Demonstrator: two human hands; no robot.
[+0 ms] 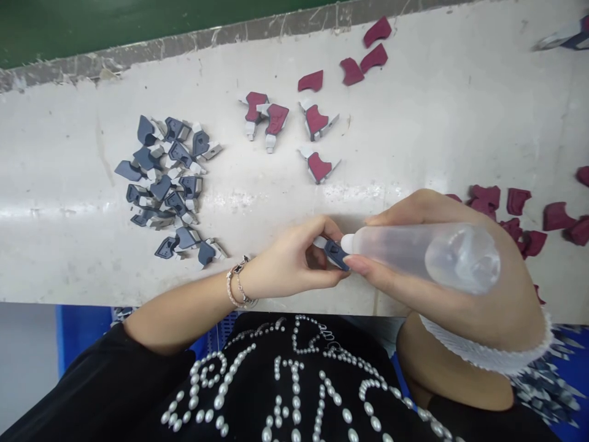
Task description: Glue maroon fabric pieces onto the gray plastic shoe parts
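Observation:
My left hand (294,261) pinches a small blue-grey plastic part (335,253) with light grey ends, near the table's front edge. My right hand (427,215) is wrapped round a translucent squeeze bottle (400,248), tilted on its side with some clear liquid inside. The bottle's white nozzle (348,244) meets the top of the blue-grey part; whether liquid is coming out, I cannot tell. To the left lies a cluster of similar blue-grey parts (168,166). Farther back are several parts with maroon inserts set in them, one of them a maroon-faced part (318,167).
Loose maroon pieces (353,71) lie at the back, and a pile of maroon pieces (519,221) spreads at the right beyond my right arm. A blue-grey item (568,38) sits in the far right corner. Under the table edge are blue bins (76,337) with more parts.

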